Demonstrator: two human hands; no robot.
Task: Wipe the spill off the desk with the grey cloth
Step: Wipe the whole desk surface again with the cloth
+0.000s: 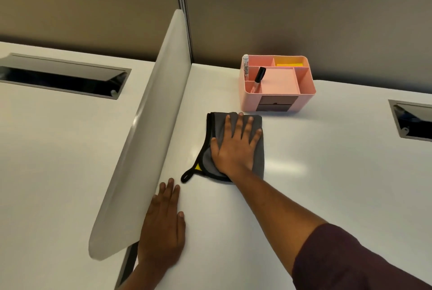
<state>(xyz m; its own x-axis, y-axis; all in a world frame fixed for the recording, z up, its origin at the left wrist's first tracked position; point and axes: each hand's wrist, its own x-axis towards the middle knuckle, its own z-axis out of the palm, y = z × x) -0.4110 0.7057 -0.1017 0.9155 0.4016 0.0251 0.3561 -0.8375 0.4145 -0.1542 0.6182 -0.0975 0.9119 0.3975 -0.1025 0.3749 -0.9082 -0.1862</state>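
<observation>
A folded grey cloth (216,123) with a black hem, a black hanging loop and a yellow tag lies on the white desk (327,172), just in front of the pink organiser. My right hand (233,147) presses flat on top of the cloth, fingers spread and pointing away from me. My left hand (163,226) rests flat on the desk near its left edge, beside the divider, holding nothing. No spill shows on the desk around the cloth; anything beneath the cloth is hidden.
A pink desk organiser (306,83) with two markers and a yellow pad stands behind the cloth. A white divider panel (145,126) runs along the desk's left side. Cable slots (411,123) open at the right and on the neighbouring desk (60,79).
</observation>
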